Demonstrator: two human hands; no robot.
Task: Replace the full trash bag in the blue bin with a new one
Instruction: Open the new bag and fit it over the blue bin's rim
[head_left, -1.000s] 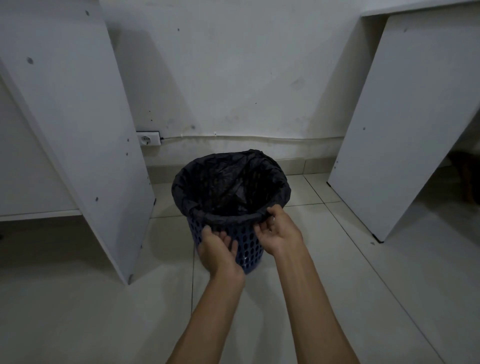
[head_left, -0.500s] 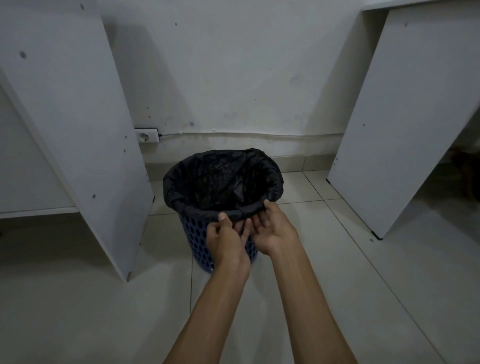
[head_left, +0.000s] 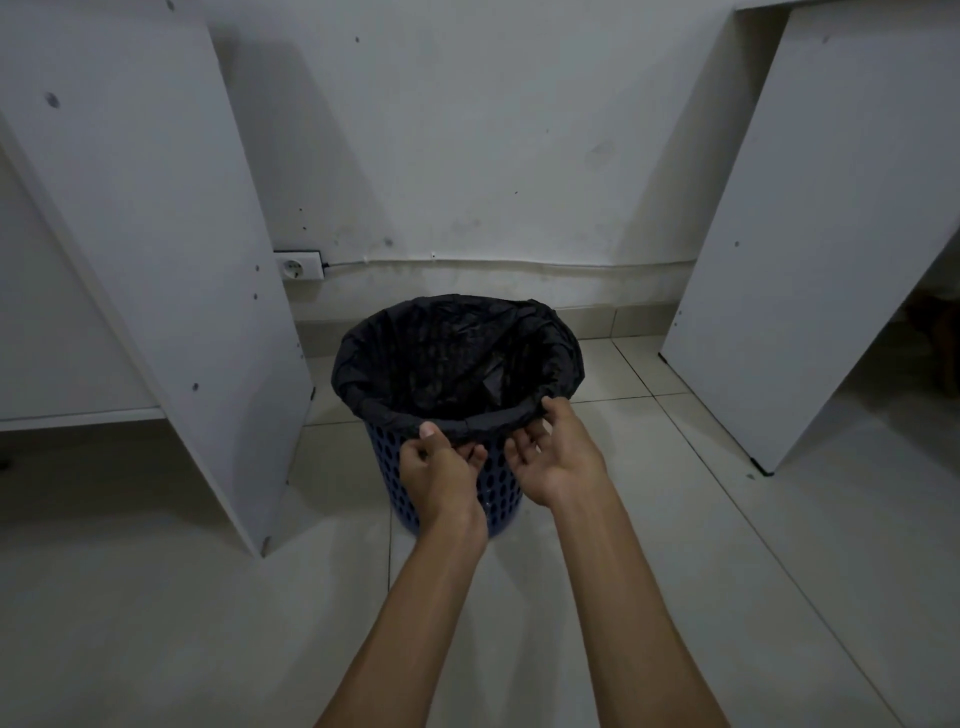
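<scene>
Black bag (head_left: 457, 353) lines bin (head_left: 498, 493) (blue).

1 blue bin (head_left: 498, 496), 1 black bag (head_left: 457, 358), 2 hands, 2 white panels, 1 wall socket (head_left: 297, 266)

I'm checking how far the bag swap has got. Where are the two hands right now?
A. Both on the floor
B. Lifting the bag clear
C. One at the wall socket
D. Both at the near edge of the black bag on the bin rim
D: the left hand and right hand both pinch the black bag at its near folded edge, still draped over the blue bin.
</scene>
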